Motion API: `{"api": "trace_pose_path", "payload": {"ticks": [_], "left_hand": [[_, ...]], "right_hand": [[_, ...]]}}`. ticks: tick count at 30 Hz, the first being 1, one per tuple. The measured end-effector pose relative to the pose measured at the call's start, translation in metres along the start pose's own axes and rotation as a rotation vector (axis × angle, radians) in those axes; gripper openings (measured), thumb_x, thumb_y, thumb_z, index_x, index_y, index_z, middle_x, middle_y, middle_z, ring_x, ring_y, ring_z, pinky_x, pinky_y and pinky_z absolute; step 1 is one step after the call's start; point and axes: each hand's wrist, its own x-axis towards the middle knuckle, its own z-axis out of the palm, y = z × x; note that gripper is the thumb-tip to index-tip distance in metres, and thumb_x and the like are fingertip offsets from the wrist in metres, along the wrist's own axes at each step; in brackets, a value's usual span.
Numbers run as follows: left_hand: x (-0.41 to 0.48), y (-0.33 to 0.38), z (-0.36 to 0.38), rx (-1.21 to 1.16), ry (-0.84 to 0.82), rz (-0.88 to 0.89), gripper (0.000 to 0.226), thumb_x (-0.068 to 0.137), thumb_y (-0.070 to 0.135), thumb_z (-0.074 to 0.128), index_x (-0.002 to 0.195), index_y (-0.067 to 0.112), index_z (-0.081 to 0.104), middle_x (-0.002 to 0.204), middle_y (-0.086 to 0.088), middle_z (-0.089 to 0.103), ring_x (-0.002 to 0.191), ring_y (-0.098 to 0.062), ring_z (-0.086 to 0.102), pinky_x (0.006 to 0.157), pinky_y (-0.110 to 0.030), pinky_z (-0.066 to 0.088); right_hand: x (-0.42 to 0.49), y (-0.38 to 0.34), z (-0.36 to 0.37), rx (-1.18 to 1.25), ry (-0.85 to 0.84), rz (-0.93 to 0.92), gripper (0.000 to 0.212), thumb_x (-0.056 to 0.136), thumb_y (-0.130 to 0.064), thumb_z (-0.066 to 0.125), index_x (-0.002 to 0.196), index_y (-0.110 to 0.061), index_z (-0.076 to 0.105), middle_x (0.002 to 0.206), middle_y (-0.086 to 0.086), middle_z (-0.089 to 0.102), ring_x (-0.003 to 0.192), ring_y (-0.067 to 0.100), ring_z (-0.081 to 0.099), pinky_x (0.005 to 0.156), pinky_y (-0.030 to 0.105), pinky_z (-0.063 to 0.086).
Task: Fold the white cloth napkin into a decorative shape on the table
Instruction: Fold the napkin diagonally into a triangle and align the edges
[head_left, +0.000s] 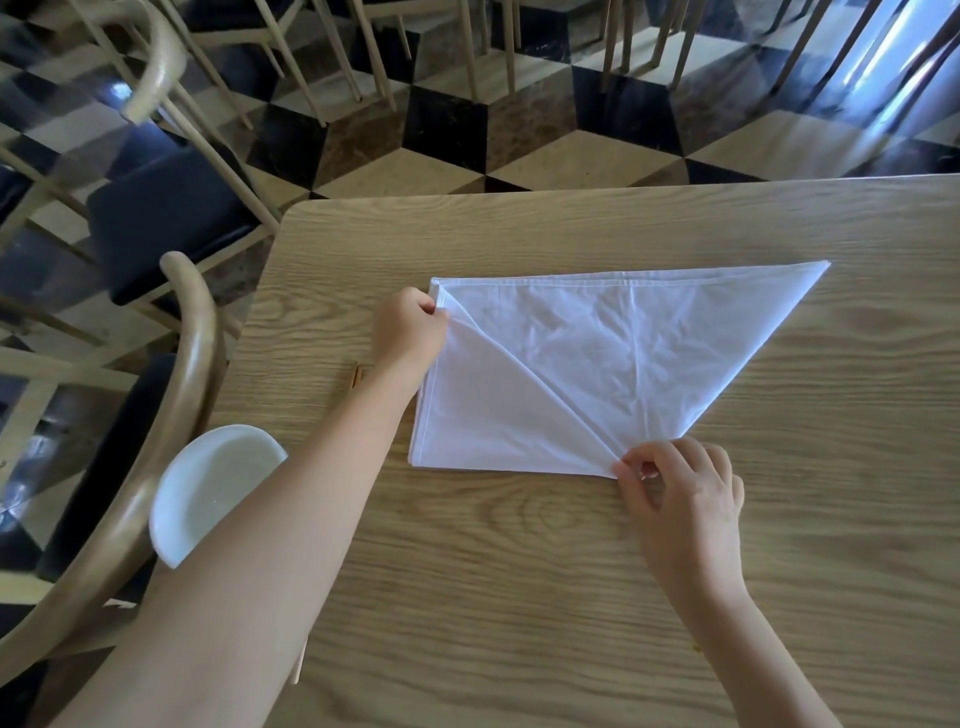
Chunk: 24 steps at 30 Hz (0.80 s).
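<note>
The white napkin (597, 364) is laid partly folded on the wooden surface (519, 597). Its upper-left edge is pinched in the left grip (410, 332), its near corner in the right grip (675, 483).

Napkin (597, 364) flat on table (519, 571); left hand (410, 327) at its left edge, right hand (680, 488) at near corner; plate (208, 488) far left.

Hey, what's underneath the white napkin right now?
The napkin lies flat on the wooden table, with a folded flap on top. Nothing bulges beneath it, though anything flat underneath would be covered.
</note>
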Motion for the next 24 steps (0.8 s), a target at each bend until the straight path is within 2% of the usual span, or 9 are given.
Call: {"api": "trace_pose_path", "payload": {"ticks": [3,5,8,10,12,14,18,20,24], "left_hand": [[0.004,0.001,0.000,-0.031,-0.001,-0.056,0.026,0.081,0.016,0.057,0.058,0.023,0.048,0.058,0.007,0.050,0.065,-0.019,0.049,0.057,-0.026,0.037],[0.007,0.005,-0.001,-0.056,-0.020,-0.092,0.023,0.080,0.023,0.056,0.058,0.020,0.050,0.054,0.004,0.049,0.060,-0.020,0.046,0.053,-0.025,0.034],[0.013,0.010,-0.003,-0.049,-0.034,-0.079,0.018,0.078,0.028,0.060,0.064,0.018,0.053,0.064,0.001,0.054,0.058,-0.019,0.047,0.060,-0.027,0.036],[0.016,0.011,-0.003,-0.007,-0.020,-0.024,0.007,0.080,0.020,0.060,0.073,0.017,0.062,0.076,-0.003,0.061,0.068,-0.021,0.053,0.065,-0.028,0.042],[0.017,0.009,-0.002,-0.006,0.029,-0.011,0.009,0.082,0.015,0.059,0.084,0.011,0.067,0.091,-0.005,0.067,0.082,-0.024,0.059,0.073,-0.030,0.046],[0.016,0.005,0.000,-0.029,0.084,-0.014,0.011,0.085,0.015,0.057,0.089,0.009,0.065,0.099,-0.006,0.068,0.089,-0.024,0.061,0.073,-0.028,0.045],[0.013,0.003,0.005,-0.057,0.160,0.008,0.010,0.088,0.014,0.053,0.092,0.008,0.060,0.103,-0.008,0.065,0.083,-0.019,0.055,0.068,-0.026,0.039],[0.012,0.003,0.006,-0.054,0.186,0.023,0.012,0.089,0.014,0.051,0.094,0.007,0.058,0.106,-0.010,0.063,0.090,-0.023,0.056,0.073,-0.031,0.043],[0.009,0.001,0.010,0.092,0.228,0.073,0.015,0.090,0.013,0.048,0.098,0.004,0.056,0.111,-0.015,0.058,0.103,-0.030,0.051,0.084,-0.038,0.040]], "right_hand": [[0.001,-0.001,-0.001,0.002,-0.013,0.001,0.009,0.078,-0.019,0.072,0.075,-0.018,0.063,0.076,-0.003,0.059,0.085,0.024,0.048,0.074,0.032,0.027],[0.001,-0.002,-0.001,0.007,-0.017,0.001,0.008,0.078,-0.018,0.071,0.075,-0.017,0.064,0.075,-0.003,0.059,0.084,0.024,0.048,0.074,0.032,0.027],[0.002,-0.003,-0.001,0.019,-0.015,0.008,0.007,0.078,-0.018,0.071,0.074,-0.018,0.065,0.074,-0.003,0.059,0.084,0.024,0.048,0.076,0.032,0.028],[0.002,-0.003,-0.001,0.014,-0.011,0.021,0.008,0.078,-0.019,0.071,0.073,-0.018,0.065,0.072,-0.005,0.057,0.084,0.024,0.048,0.075,0.032,0.028],[0.001,-0.003,-0.001,0.006,-0.006,0.046,0.010,0.077,-0.021,0.073,0.072,-0.018,0.064,0.070,-0.008,0.054,0.083,0.024,0.048,0.074,0.033,0.028],[0.001,-0.003,-0.002,0.001,-0.007,0.084,0.013,0.076,-0.023,0.073,0.070,-0.018,0.063,0.068,-0.009,0.052,0.082,0.023,0.048,0.074,0.033,0.028],[0.002,-0.004,-0.003,-0.010,-0.020,0.117,0.013,0.078,-0.025,0.071,0.070,-0.018,0.063,0.068,-0.009,0.050,0.083,0.022,0.047,0.075,0.032,0.025],[0.001,-0.004,-0.003,-0.025,-0.017,0.119,0.013,0.079,-0.025,0.070,0.071,-0.017,0.064,0.070,-0.008,0.050,0.084,0.024,0.048,0.075,0.032,0.025],[0.002,-0.008,-0.001,-0.046,-0.018,0.152,0.014,0.081,-0.026,0.068,0.073,-0.016,0.062,0.074,-0.006,0.052,0.086,0.025,0.047,0.075,0.032,0.025]]}}
